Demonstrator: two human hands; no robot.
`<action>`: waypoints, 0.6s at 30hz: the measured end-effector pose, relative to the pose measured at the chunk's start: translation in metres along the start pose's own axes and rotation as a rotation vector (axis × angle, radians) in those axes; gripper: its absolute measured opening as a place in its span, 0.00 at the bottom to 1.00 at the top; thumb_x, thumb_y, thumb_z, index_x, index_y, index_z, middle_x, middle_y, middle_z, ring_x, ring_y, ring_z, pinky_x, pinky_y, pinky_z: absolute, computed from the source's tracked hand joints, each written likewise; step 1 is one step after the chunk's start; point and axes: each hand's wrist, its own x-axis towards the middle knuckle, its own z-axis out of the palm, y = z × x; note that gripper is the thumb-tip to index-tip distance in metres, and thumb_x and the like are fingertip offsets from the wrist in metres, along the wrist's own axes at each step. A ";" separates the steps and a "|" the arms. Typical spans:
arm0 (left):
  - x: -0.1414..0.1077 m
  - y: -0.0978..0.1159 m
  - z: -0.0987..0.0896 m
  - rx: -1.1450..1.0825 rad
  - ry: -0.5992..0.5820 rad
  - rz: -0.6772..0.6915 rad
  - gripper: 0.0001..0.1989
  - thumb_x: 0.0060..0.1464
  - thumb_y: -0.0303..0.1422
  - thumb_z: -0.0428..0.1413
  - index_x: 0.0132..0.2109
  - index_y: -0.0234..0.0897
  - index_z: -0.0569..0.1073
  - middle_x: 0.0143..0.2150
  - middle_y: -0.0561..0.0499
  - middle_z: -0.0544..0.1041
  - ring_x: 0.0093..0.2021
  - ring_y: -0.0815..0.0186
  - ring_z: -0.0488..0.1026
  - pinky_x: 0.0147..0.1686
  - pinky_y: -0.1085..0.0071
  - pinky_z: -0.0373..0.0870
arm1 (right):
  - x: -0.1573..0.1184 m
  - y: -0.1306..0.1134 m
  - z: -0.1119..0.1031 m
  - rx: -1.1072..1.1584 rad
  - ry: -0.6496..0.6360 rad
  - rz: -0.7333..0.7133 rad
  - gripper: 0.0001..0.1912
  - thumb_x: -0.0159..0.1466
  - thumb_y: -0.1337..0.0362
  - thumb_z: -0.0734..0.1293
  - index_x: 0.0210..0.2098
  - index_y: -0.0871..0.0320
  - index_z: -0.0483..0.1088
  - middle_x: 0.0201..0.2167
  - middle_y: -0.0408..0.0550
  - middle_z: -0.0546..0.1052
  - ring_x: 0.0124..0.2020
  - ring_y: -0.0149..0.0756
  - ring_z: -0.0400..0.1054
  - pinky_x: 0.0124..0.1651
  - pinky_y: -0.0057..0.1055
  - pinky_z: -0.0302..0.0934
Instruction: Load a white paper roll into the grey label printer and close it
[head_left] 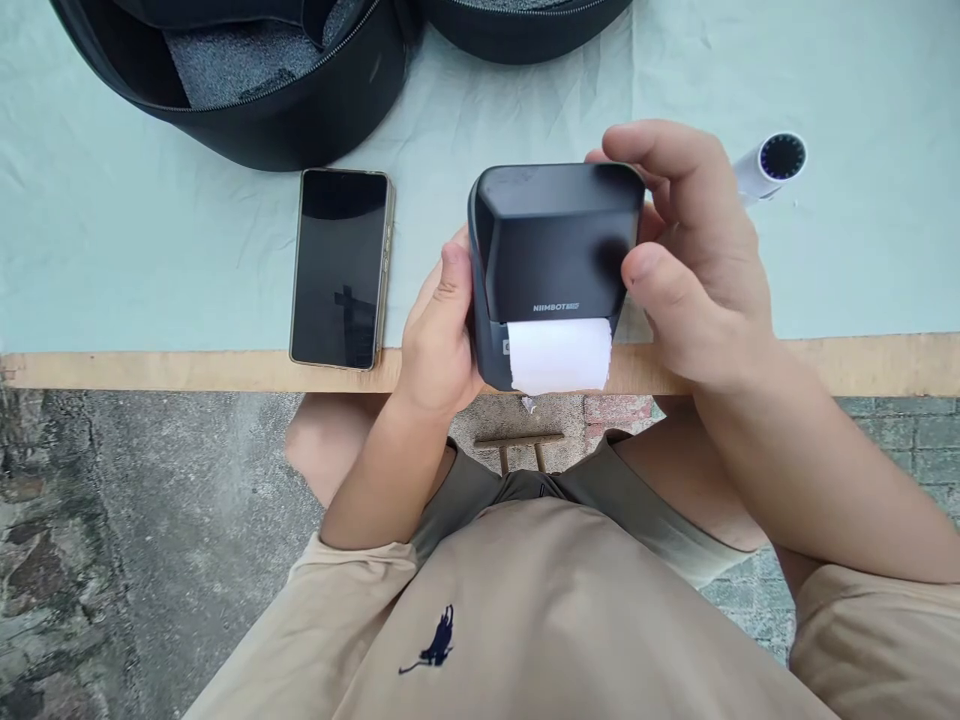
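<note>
A dark label printer (pixel 559 255) with NIIMBOT lettering is held over the table's front edge. White paper (pixel 561 355) sticks out of its near end, with a ragged edge. My left hand (pixel 442 335) grips the printer's left side, thumb along the side and the other fingers hidden beneath. On the right side, my right hand (pixel 694 250) is curved around the printer's edge, with thumb and index finger apart and the thumb tip at the casing. Some of its fingers are partly hidden behind the printer.
A phone (pixel 341 268) lies left of the printer on the pale cloth (pixel 862 250). Two black zippered cases (pixel 330 110) stand at the back. A white roll (pixel 772 165) with a dark end lies beyond my right hand. The wooden table edge (pixel 885 366) runs across the front.
</note>
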 end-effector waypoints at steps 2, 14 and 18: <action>0.000 0.000 -0.001 0.024 0.010 0.024 0.27 0.65 0.45 0.33 0.52 0.36 0.70 0.50 0.48 0.75 0.69 0.57 0.52 0.64 0.56 0.60 | 0.000 -0.001 0.000 0.017 -0.006 -0.015 0.24 0.63 0.54 0.62 0.58 0.48 0.58 0.56 0.42 0.64 0.51 0.30 0.66 0.48 0.27 0.67; 0.000 -0.002 -0.002 0.049 0.024 0.083 0.26 0.65 0.45 0.35 0.48 0.37 0.72 0.46 0.49 0.76 0.66 0.55 0.59 0.60 0.56 0.65 | -0.001 -0.001 -0.002 -0.027 -0.087 -0.029 0.32 0.59 0.62 0.66 0.61 0.50 0.54 0.60 0.46 0.59 0.52 0.30 0.65 0.55 0.30 0.67; 0.001 0.000 0.001 0.058 0.018 0.078 0.24 0.64 0.46 0.39 0.43 0.36 0.73 0.45 0.48 0.76 0.65 0.54 0.62 0.59 0.57 0.67 | -0.001 0.001 -0.005 -0.066 -0.114 -0.047 0.36 0.57 0.59 0.68 0.62 0.45 0.52 0.62 0.44 0.56 0.62 0.37 0.57 0.59 0.34 0.65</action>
